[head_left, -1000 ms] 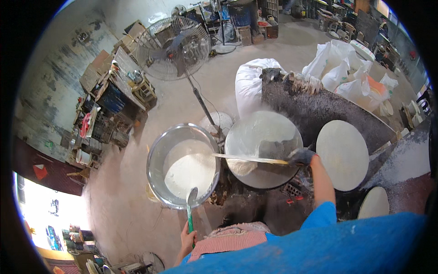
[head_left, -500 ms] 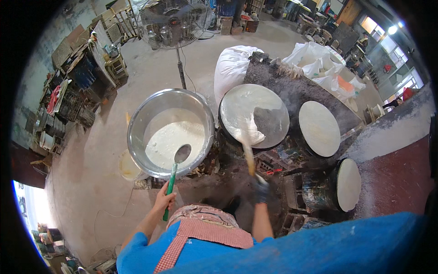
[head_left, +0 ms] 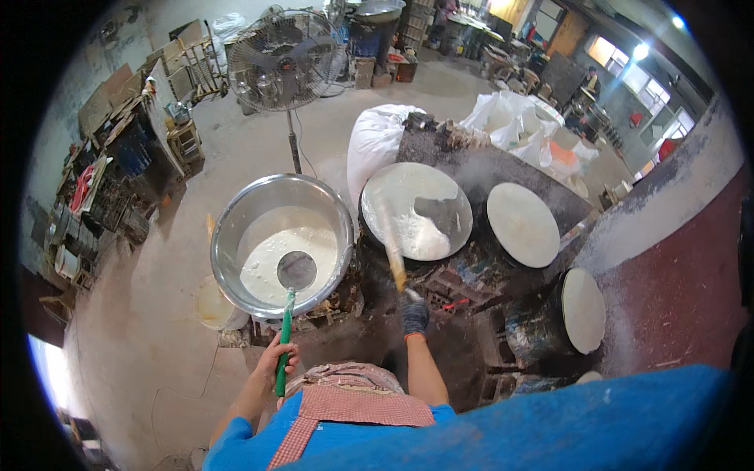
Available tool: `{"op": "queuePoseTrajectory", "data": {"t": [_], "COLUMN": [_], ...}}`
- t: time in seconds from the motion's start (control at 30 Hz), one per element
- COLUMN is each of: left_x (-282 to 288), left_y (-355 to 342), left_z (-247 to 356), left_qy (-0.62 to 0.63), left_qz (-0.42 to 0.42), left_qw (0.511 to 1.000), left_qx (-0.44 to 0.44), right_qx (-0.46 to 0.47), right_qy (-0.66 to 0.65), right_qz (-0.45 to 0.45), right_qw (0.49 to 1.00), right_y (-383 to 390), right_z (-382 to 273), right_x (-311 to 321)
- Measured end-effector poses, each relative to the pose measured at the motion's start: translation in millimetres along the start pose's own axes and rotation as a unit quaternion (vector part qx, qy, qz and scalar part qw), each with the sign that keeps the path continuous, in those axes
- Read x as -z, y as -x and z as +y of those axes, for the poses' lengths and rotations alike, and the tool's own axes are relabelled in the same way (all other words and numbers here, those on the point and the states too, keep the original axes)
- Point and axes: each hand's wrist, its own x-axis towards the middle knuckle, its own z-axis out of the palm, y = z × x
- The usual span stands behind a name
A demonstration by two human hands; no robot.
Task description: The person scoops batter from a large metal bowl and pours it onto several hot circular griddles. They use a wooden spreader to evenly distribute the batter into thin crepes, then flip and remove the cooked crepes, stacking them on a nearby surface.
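Note:
My left hand [head_left: 276,358] is closed round the green handle of a ladle [head_left: 297,271]. The ladle's round bowl lies over the white batter [head_left: 271,235], inside a wide metal basin [head_left: 231,228]. My right hand [head_left: 415,315], in a dark glove, grips a wooden-handled spreader [head_left: 397,267]. Its far end is blurred over the nearest round griddle [head_left: 441,210]. White batter coats much of that griddle, and a grey patch shows bare toward its right side. To the right, a second griddle [head_left: 524,224] and a third one [head_left: 583,312] each carry a pale round sheet.
A standing fan [head_left: 287,67] is beyond the basin. Behind the griddles are a white sack [head_left: 381,141] and several white bags [head_left: 510,118]. A pale bucket [head_left: 216,306] stands beside the basin. Bricks [head_left: 499,337] lie under the griddles. A person [head_left: 591,82] is far off.
My right hand with the spreader has moved left across the griddle, and the grey patch has shrunk. The ladle's bowl has turned to show its full round. The whole view has shifted slightly.

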Motion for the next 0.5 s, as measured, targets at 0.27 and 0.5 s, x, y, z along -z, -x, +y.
{"op": "queuePoseTrajectory", "data": {"t": [0.27, 0.5], "left_x": [-23, -56], "left_y": [-4, -21], "left_z": [-13, -18], "left_qy": [-0.001, 0.032], "left_qz": [-0.032, -0.081], "left_qw": [0.999, 0.995], "left_qx": [-0.030, 0.039], "right_qx": [0.012, 0.083], "right_qy": [-0.220, -0.088], "right_qz": [0.043, -0.041], "right_qw": [0.975, 0.992], "right_y": [-45, -71], "right_z": [49, 76], "right_x": [38, 27]}}
